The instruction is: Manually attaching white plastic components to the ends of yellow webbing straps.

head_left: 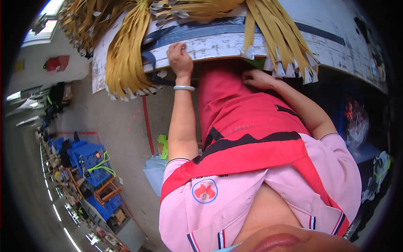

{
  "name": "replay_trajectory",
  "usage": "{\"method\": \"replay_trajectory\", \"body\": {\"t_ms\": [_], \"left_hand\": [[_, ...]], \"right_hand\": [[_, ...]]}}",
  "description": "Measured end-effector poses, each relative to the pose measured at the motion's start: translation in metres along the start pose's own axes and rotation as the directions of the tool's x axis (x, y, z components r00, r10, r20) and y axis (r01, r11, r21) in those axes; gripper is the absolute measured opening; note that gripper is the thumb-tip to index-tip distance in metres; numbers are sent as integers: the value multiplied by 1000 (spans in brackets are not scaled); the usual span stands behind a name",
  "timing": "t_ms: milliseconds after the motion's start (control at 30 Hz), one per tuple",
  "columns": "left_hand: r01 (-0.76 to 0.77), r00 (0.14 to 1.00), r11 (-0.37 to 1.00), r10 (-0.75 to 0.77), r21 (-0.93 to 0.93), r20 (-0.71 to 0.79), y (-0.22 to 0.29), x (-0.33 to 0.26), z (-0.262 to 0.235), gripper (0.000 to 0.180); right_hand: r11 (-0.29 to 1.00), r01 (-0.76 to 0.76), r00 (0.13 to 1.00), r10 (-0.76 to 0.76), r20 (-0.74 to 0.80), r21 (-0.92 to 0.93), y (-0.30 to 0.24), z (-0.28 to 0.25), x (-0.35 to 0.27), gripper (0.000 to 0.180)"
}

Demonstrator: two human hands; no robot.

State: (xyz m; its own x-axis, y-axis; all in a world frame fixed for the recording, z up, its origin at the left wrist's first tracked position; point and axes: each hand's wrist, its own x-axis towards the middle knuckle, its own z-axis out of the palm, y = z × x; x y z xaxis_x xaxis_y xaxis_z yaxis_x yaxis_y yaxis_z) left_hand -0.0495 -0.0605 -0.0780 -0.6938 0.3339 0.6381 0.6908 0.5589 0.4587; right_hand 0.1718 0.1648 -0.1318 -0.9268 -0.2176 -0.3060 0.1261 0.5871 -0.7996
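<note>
My left hand (180,59), with a pale bracelet at the wrist, rests at the front edge of a worn white table (222,49). Its fingers are curled closed, and what they hold, if anything, is too small to make out. Just beyond it lies a dark blue band (201,32), one end looping down over the edge to the left. Low by the table edge, beside my red apron (239,101), is my right hand (258,79), fingers curled in; whatever they grip is hidden. Bundles of mustard-yellow straps with whitish ends hang at the left (128,59) and right (279,38).
More yellow straps (90,25) are heaped at the table's far left. Blue crates (90,161) stand on the floor at left. A light blue cloth or bag (155,170) lies near my left elbow. A clear plastic bag (357,126) is at right, below the table.
</note>
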Motion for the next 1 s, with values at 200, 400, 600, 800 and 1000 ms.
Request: {"method": "replay_trajectory", "body": {"t_ms": [200,400,600,800,1000], "left_hand": [[21,997,995,-15,-93,70,11,-2,9,14],[284,947,817,-158,-501,279,63,0,10,14],[228,937,801,-24,-554,349,105,-14,17,14],[172,940,789,49,-590,339,112,-19,25,14],[196,918,762,79,-617,390,110,-20,29,9]], "right_hand": [[986,-11,998,0,65,167,-52,-12,-41,22],[979,202,935,-199,-294,-21,-79,-56,-49,10],[943,33,922,-156,-353,-331,-81,-89,-18,16],[922,70,938,-191,-290,-381,-76,-96,-23,18],[960,115,908,-206,-363,-257,-81,-90,-18,19]]}}
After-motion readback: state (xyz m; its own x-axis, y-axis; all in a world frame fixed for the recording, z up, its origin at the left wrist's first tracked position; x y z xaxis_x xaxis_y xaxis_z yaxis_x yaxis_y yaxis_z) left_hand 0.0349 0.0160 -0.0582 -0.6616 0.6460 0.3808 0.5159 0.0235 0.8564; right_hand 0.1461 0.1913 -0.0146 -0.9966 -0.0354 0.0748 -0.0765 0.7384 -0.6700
